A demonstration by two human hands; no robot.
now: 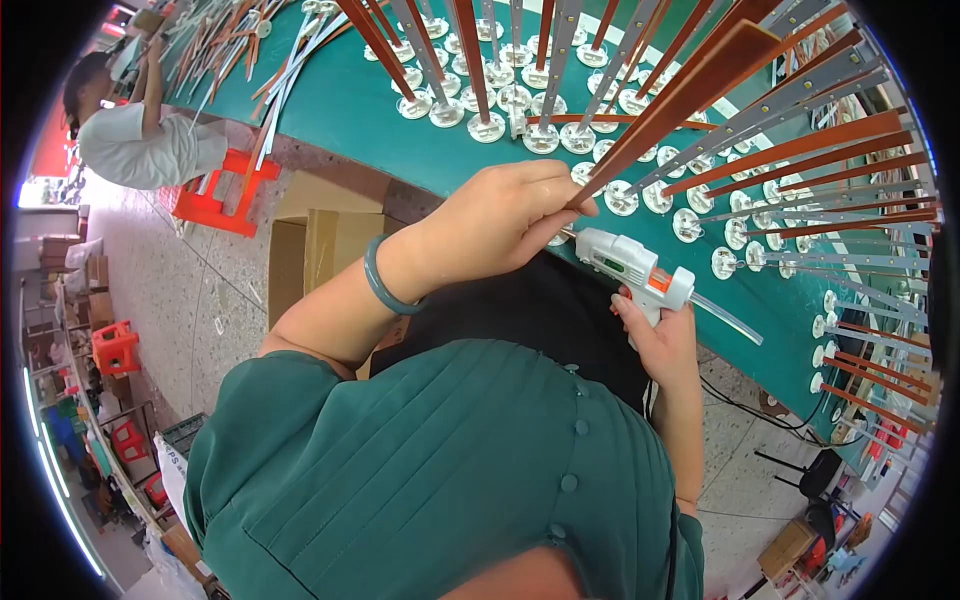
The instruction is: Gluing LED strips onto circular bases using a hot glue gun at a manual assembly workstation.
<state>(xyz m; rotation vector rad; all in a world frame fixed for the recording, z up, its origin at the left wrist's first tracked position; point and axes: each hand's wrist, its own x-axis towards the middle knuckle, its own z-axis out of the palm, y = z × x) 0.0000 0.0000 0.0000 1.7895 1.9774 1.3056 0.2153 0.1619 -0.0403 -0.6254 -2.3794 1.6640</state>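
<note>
while many strips stand in white bases, from here i judge one unfinished: at the surface's near edge, my left hand pinches a brown strip, right hand gripping a glue gun.

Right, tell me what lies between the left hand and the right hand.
In the head view, the white glue gun lies between them: the right hand grips its handle, and its nozzle points toward the left hand.

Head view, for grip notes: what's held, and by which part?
Right hand: white glue gun, by its handle. Left hand: flat brown strip, near lower end.
</note>
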